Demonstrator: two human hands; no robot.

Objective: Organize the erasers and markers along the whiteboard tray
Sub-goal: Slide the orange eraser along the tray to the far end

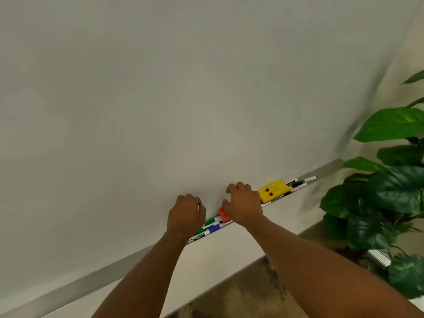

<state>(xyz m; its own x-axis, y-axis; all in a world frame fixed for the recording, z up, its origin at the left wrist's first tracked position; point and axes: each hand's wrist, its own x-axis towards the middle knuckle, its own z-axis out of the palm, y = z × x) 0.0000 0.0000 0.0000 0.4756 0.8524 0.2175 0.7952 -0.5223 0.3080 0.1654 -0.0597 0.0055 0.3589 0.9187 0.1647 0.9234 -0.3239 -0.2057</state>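
Note:
A grey whiteboard tray (96, 275) runs diagonally from lower left to upper right. On it lie green and blue markers (212, 227), an orange eraser (223, 214), a yellow eraser (273, 190) and several black-capped markers (300, 182) at the right end. My left hand (185, 214) hovers curled over the left ends of the coloured markers; what it holds is hidden. My right hand (244, 206) rests over the orange eraser, fingers bent and spread, covering most of it, just left of the yellow eraser.
The white board (183, 88) fills the view above the tray. A large leafy plant (385, 191) stands to the right, close to the tray's right end. Below are a pale wall strip and a dark floor (247, 292).

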